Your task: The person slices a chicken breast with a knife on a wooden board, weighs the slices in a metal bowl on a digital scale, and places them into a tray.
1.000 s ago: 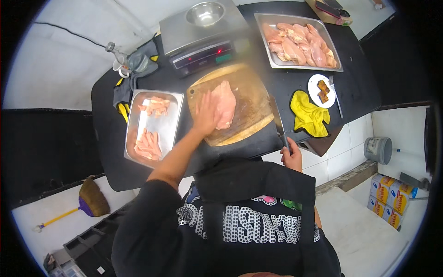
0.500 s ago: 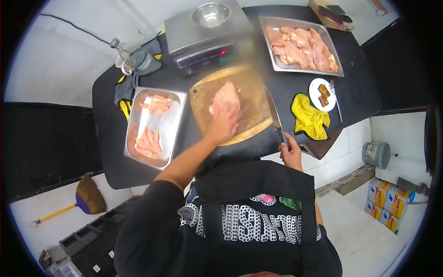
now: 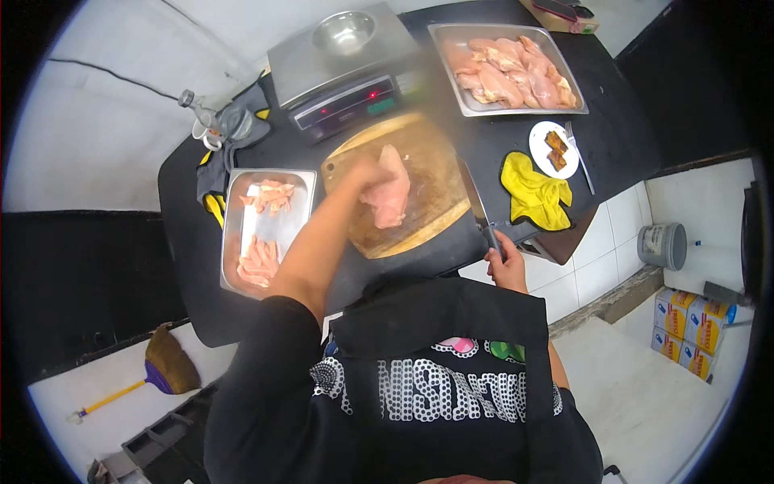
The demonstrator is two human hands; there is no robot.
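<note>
A raw chicken breast (image 3: 390,198) lies lengthwise on a wooden cutting board (image 3: 435,194). My left hand (image 3: 368,173) is at the upper left side of the breast, its fingers curled against the meat and slightly blurred. In my right hand (image 3: 506,262), at the table's near edge, is a knife (image 3: 476,194) gripped by its dark handle. The blade points away from me along the board's right edge. Left of the board, a steel tray (image 3: 300,206) holds two small piles of cut chicken strips (image 3: 258,262), partly behind my left forearm.
A larger steel tray (image 3: 468,105) of chicken breasts (image 3: 516,73) stands far right. Nearby are a yellow cloth (image 3: 536,194), a white plate (image 3: 570,165) with brown pieces, and a fork (image 3: 582,161). A scale (image 3: 302,68) bearing a metal bowl (image 3: 344,32) stands behind the board.
My left hand has moved from the near part of the chicken breast to its upper left side, uncovering the near end. The right hand still holds the knife. The view has shifted slightly.
</note>
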